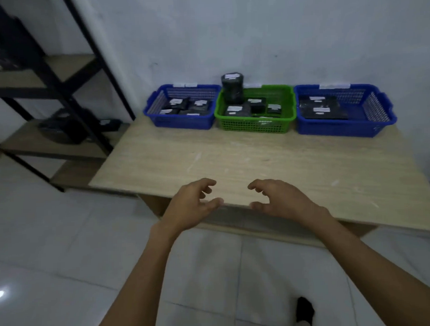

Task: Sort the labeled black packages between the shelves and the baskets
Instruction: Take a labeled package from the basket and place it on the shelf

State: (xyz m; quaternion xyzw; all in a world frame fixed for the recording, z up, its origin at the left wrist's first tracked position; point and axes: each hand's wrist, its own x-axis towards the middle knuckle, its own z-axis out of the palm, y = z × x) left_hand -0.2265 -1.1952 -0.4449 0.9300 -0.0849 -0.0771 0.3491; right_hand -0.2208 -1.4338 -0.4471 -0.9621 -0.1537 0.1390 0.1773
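Observation:
Three baskets stand in a row at the table's far edge: a left blue basket [158, 105], a green basket [286, 104] and a right blue basket [375, 108]. Each holds black packages with white labels. A tall black cylindrical package [232, 89] stands upright in the green basket's left corner. More black packages [66, 129] lie on the lower shelf at the left. My left hand [191, 205] and my right hand [281, 199] hover over the table's near edge, fingers loosely curled, holding nothing.
A black-framed shelf rack [60, 78] with wooden boards stands left of the wooden table [258, 166]. Dark items sit on its upper shelf, blurred. White tiled floor lies below, and a white wall rises behind the baskets.

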